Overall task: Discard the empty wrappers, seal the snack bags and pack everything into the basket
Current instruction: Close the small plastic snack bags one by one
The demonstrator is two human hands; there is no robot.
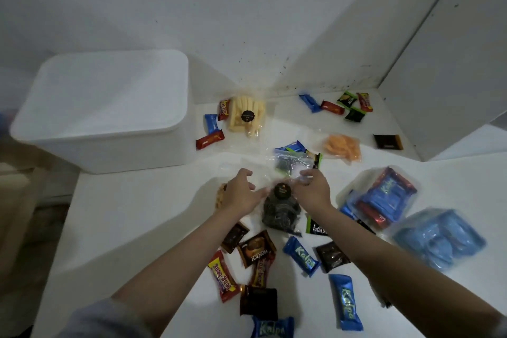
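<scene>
A clear snack bag of dark pieces (279, 211) with a black round label lies mid-table. My left hand (240, 192) and my right hand (312, 189) pinch its top edge from either side. Under my left hand peeks a bag of pale brown snacks (219, 196). A bag of yellow sticks (247, 115) and a bag of orange snacks (343, 147) lie farther back. Another clear bag with dark contents (292, 163) sits just beyond my hands. Small wrapped bars lie scattered, including blue Kalpa bars (301, 255) and a brown Nextar pack (256, 248).
A white lidded bin (104, 107) stands at the back left on the white table (131, 228). At the right lie a clear bag of blue and red bars (384, 197) and a blurred blue packet (439, 239). White walls close the back corner.
</scene>
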